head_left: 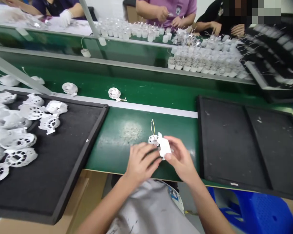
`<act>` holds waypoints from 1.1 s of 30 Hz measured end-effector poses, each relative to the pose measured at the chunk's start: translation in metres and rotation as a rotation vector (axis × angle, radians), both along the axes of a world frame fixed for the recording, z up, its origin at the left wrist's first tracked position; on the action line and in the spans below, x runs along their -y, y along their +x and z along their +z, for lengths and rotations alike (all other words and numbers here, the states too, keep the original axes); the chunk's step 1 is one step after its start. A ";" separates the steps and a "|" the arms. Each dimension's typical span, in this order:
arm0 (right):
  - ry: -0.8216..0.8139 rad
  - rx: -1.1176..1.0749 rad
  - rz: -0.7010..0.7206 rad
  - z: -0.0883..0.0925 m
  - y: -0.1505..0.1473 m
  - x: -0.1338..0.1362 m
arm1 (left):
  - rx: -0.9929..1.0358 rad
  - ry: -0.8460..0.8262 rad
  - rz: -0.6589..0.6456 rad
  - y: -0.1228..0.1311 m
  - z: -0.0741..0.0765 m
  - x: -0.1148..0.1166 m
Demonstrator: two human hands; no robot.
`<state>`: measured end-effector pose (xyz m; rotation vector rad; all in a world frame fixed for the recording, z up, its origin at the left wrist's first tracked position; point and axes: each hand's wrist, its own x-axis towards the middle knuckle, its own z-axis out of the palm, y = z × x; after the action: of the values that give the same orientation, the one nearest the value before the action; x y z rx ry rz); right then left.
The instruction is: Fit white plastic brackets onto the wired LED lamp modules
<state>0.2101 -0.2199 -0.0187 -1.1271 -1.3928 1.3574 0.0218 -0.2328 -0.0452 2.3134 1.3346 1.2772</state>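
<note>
Green bench top (pixel 117 152) fills the middle of my view, with a pale strip (pixel 146 110) across it. Black tray (pixel 70 169) lower left, second black tray (pixel 234 146) at right. Raised green tier (pixel 127 52) upper centre. Grey metal strut (pixel 17 74) slants upper left. Blue plastic crate (pixel 263 211) lower right. Light bright and even.

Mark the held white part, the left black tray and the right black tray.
white part (pixel 164 148): head view, flat face.
left black tray (pixel 70 146): head view, bare mat.
right black tray (pixel 222 139): head view, left half.
</note>
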 end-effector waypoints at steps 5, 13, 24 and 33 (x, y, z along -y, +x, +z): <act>0.182 0.457 0.063 -0.001 0.006 -0.039 | -0.167 -0.438 0.058 -0.026 -0.016 -0.037; 0.269 0.634 0.263 -0.011 0.003 -0.050 | -0.246 -0.494 0.006 -0.019 -0.032 -0.040; 0.358 0.789 0.280 -0.009 0.002 -0.053 | -0.221 -0.517 0.002 -0.019 -0.026 -0.041; 0.351 0.964 0.429 -0.005 0.000 -0.071 | -0.185 -0.496 -0.085 -0.028 -0.023 -0.047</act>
<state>0.2101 -0.1489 -0.0241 -1.3418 -2.5637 0.7517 -0.0062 -0.1862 -0.0681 2.1357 1.3956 0.6223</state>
